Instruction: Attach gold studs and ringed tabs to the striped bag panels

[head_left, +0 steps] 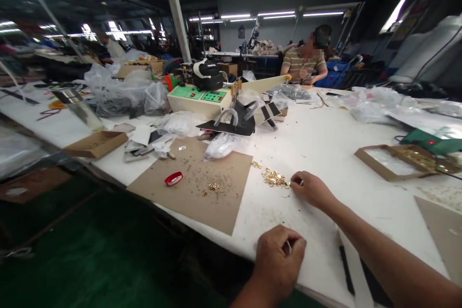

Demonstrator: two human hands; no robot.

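A loose pile of small gold metal rings point(276, 178) lies on the white table point(310, 139). At the right edge of the pile, my right hand point(310, 188) has its fingertips pinched together by a ring; whether it grips one is too small to tell. Nearer the table's front edge, my left hand point(279, 255) is closed, thumb against curled fingers, and what it holds, if anything, is hidden. To the left, a brown board point(202, 202) bears a few gold pieces point(213, 186), scattered bits and a red oval object point(173, 179).
Open cardboard boxes stand at left point(97, 144) and right point(393, 163). Behind the board are a cream machine with green panels point(202, 98), black sheets point(238, 122) and plastic bags point(126, 91). A person point(303, 60) sits across the table.
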